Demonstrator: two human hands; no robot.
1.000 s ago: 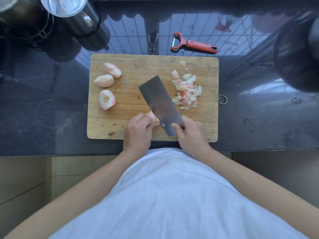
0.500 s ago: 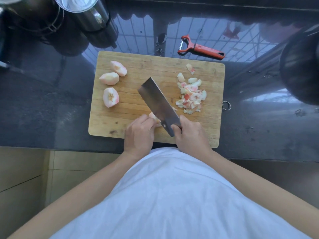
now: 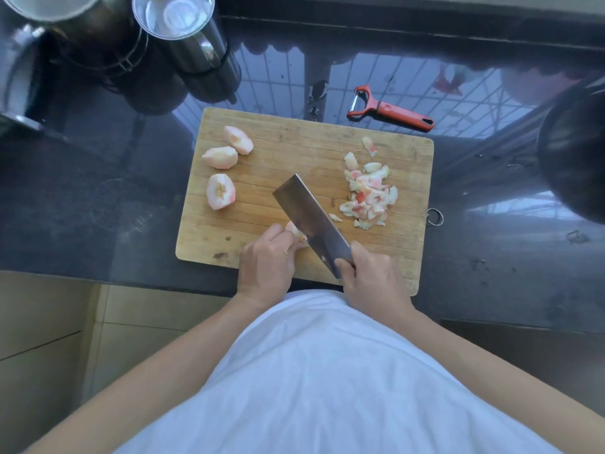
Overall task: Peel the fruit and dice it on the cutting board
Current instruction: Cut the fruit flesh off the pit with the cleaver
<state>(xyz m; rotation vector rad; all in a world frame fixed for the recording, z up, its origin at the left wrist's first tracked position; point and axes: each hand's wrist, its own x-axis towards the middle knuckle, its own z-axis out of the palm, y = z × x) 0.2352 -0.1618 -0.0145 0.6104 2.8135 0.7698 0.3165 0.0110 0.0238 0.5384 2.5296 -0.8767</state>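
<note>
At the far left of the dark counter (image 3: 98, 198) stand metal pots, and a steel cup (image 3: 183, 31) sits just right of them. The wooden cutting board (image 3: 294, 139) lies at the counter's near edge. On its left part rest three peeled fruit wedges (image 3: 221, 191), apart from one another, the nearest showing its pit hollow. Near the board's near edge the left hand (image 3: 266, 262) curls its fingers down onto a small piece of fruit (image 3: 295, 231), holding it against the wood. The cleaver (image 3: 311, 216) stands just right of that piece, its blade running diagonally from far-left to near-right and touching the piece. The right hand (image 3: 373, 278) grips the cleaver's handle end, thumb and fingers wrapped around it. Right of the blade a heap of diced fruit (image 3: 368, 194) lies on the board, with a few stray bits beyond it. A red peeler (image 3: 391, 109) rests on the counter just past the board's far right corner.
</note>
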